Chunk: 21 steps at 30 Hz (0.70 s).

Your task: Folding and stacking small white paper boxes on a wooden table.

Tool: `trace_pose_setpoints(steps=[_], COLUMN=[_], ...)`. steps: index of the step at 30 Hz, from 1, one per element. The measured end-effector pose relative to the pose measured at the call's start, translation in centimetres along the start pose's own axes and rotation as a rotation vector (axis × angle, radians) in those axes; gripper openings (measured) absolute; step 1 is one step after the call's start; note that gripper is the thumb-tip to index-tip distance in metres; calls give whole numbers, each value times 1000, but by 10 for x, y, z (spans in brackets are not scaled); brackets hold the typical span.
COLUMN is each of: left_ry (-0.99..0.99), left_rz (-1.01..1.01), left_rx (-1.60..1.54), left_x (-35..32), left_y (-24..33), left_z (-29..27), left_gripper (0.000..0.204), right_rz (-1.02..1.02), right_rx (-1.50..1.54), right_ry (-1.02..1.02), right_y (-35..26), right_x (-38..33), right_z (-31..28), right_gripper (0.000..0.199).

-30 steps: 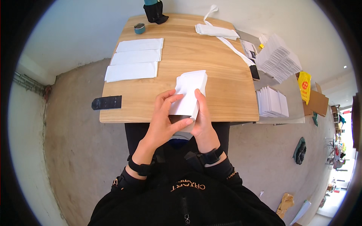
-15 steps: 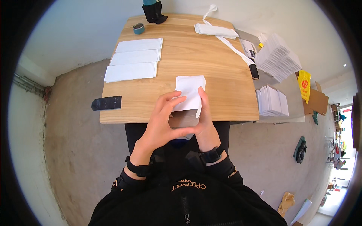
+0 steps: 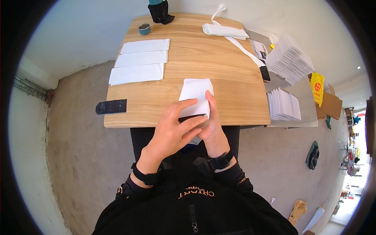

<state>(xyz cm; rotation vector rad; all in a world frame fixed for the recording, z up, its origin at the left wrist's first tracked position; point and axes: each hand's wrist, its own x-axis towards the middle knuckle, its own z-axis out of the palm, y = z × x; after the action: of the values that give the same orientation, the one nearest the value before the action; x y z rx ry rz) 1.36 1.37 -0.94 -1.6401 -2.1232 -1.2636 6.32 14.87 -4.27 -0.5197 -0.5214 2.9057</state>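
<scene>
A white paper box or sleeve rests at the table's near edge, tilted slightly and held between both hands. Its near end shows a dark, grey-brown inside, mostly covered by fingers. My left hand reaches over from the left, its index finger on the white top and its other fingers curled at the near end; the thumb is hidden. Gripping the right side is my right hand, thumb along the top edge and the other fingers underneath, out of sight.
Folded white paper pieces lie at left, above a black flat tool. A small teal cup stands farther back. White strips lie at the far right, beside a side table with white paper stacks and folded pieces.
My left fingers have shifted right and down over the near end of the box, hiding the grey-brown part. My right hand keeps its grip almost unchanged.
</scene>
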Motion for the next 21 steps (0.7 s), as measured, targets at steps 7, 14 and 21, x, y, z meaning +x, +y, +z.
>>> trace_pose_setpoints(steps=[7, 14, 21], left_ry=[-11, -24, 57], left_rz=[-80, -101, -280], left_rx=[-24, -184, -436], left_x=[-5, -5, -11], left_y=[-5, -7, -13], left_z=[6, -4, -2], left_gripper=[32, 27, 23], right_rz=[19, 56, 169], right_rx=[16, 26, 67], right_ry=[-54, -108, -182], right_y=[5, 4, 7], right_x=[1, 0, -3], right_z=[-2, 0, 3], right_gripper=[49, 52, 60])
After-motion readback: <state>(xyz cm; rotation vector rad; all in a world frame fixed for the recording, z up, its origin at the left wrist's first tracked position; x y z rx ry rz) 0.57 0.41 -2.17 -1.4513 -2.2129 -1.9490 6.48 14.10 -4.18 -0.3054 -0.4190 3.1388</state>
